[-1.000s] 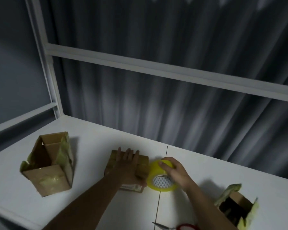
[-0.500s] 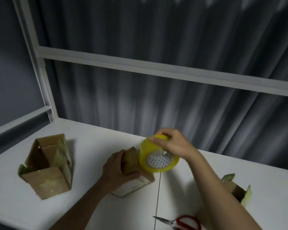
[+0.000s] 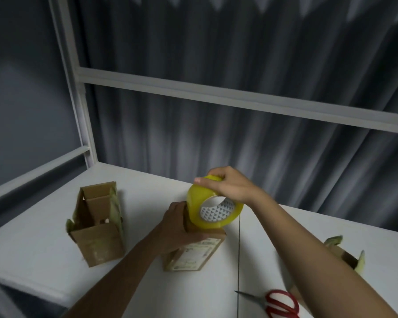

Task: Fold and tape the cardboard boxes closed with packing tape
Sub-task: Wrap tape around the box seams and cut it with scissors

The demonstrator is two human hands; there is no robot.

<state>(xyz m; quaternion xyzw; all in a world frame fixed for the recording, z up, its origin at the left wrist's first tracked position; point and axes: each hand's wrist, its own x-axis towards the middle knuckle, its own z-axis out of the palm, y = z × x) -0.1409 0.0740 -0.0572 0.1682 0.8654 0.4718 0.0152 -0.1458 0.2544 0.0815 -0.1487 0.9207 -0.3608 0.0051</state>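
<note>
Cardboard box [image 3: 194, 250], lying flat a second ago, now stands tilted in the left hand's [image 3: 177, 226] grip; right hand [image 3: 228, 188], at its 1 o'clock, grips the lifted tape roll [image 3: 213, 207], ready to seal.

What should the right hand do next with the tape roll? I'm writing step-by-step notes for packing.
Probably draw the tape roll down along the middle box to lay a strip. The right hand holds the roll against the box's top, and the left hand grips that box steady.

A yellowish tape roll [image 3: 213, 208] is held tilted against the top of a labelled cardboard box [image 3: 193, 251].
</note>
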